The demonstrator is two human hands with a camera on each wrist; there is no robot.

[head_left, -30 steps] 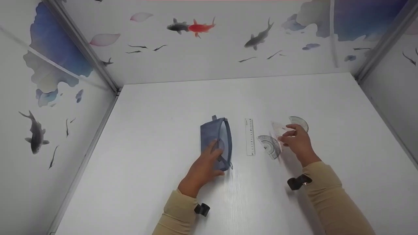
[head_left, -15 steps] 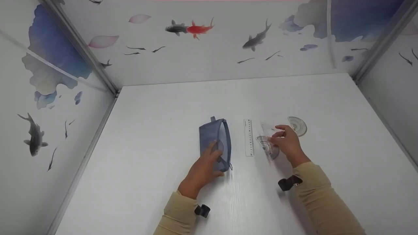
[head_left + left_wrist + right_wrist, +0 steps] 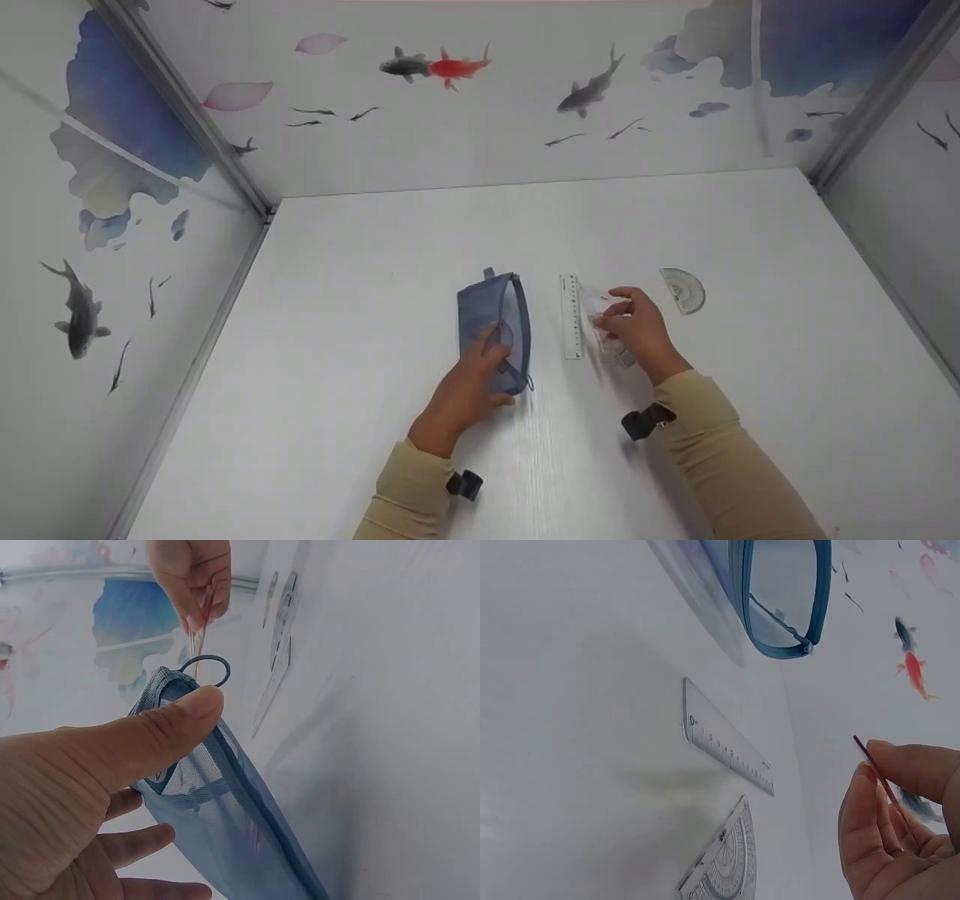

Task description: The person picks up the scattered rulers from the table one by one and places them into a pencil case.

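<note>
My left hand (image 3: 461, 386) grips a blue mesh zip pouch (image 3: 478, 307), thumb on its rim in the left wrist view. The pouch's mouth gapes toward the right, and a small loop (image 3: 217, 660) hangs at its near corner. Between thumb and fingertips, my right hand (image 3: 645, 330) pinches a clear, pink-tinted set square (image 3: 885, 787), seen edge-on in the right wrist view. It is raised above the table. Below it lies a clear protractor (image 3: 731, 855), partly covered by hand and set square in the head view. A clear ruler (image 3: 571, 319) lies between pouch and protractor.
Another clear protractor (image 3: 683, 291) lies farther right on the white table (image 3: 360, 300). White walls (image 3: 480, 142) painted with fish enclose the table at the back and sides. A black wrist camera (image 3: 649, 421) sits at the right cuff.
My right hand has carried the set square leftward, from beside the far protractor to over the nearer one, close to the ruler. My left hand and the pouch have stayed in place.
</note>
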